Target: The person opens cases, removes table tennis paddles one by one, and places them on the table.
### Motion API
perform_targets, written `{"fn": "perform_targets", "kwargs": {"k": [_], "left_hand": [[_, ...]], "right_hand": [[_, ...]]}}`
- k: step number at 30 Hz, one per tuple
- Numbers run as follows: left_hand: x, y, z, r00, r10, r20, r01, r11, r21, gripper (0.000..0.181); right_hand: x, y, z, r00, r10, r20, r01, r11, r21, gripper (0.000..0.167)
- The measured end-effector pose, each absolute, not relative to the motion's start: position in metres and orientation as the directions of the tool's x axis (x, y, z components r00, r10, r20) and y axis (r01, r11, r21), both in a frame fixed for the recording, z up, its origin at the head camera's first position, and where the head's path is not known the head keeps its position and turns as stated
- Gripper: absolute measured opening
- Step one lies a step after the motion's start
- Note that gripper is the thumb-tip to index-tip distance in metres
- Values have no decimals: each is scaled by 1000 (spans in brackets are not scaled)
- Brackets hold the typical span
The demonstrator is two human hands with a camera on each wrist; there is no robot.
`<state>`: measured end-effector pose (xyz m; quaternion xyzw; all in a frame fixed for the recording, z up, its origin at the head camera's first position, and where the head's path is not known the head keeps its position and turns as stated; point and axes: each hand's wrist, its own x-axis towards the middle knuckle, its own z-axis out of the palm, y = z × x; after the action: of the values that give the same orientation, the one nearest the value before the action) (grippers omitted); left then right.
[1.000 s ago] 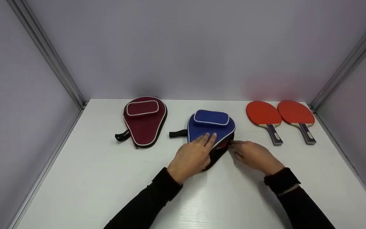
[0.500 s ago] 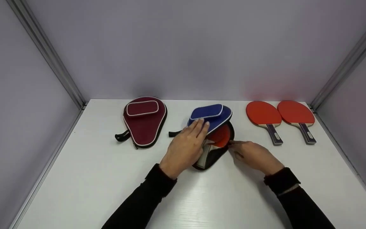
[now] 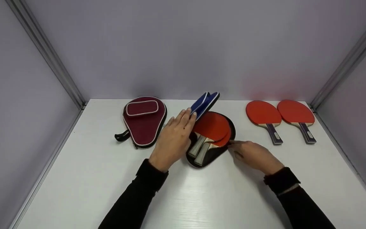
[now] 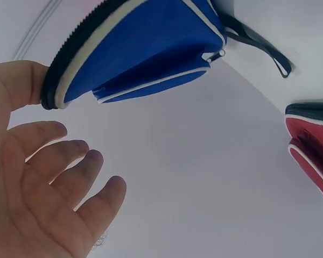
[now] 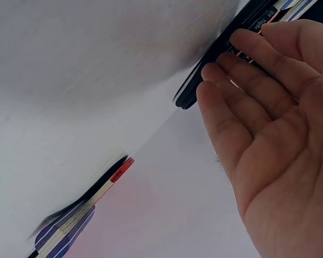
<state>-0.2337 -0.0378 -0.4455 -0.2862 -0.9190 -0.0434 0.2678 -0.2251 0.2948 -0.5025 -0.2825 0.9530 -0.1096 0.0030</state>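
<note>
A blue zip case (image 3: 203,105) has its cover raised, its white-piped face turned left. Inside, two red table tennis bats (image 3: 213,125) with pale handles lie overlapping on the black lining. My left hand (image 3: 174,138) is at the raised cover; in the left wrist view its thumb is against the cover's edge (image 4: 70,59) while the other fingers stand extended and apart from it. At the case's right rim, my right hand (image 3: 254,156) touches the edge with its fingertips, seen against the case's side (image 5: 204,70) in the right wrist view.
A dark red zip case (image 3: 145,127) with a black strap lies to the left. Two more red bats (image 3: 263,113) (image 3: 295,112) lie side by side on the right of the white table (image 3: 106,190). Pale walls enclose the back and sides.
My left hand has swung the blue case's cover up and to the left, uncovering the two bats inside. The right hand stays at the rim.
</note>
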Motion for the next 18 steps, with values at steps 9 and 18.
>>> {"fn": "perform_targets", "kwargs": {"k": [9,18], "left_hand": [[-242,-53,-441,-706,467,533,503,860,-87,69],[-247,-64,-444,-765,453,459,492,870,-39,75]], "right_hand": [[-225,295,-502,-842,-537,57,-536,816,-217,34],[-225,294,-503,-838,-541,69,-543,814,-206,30]]}}
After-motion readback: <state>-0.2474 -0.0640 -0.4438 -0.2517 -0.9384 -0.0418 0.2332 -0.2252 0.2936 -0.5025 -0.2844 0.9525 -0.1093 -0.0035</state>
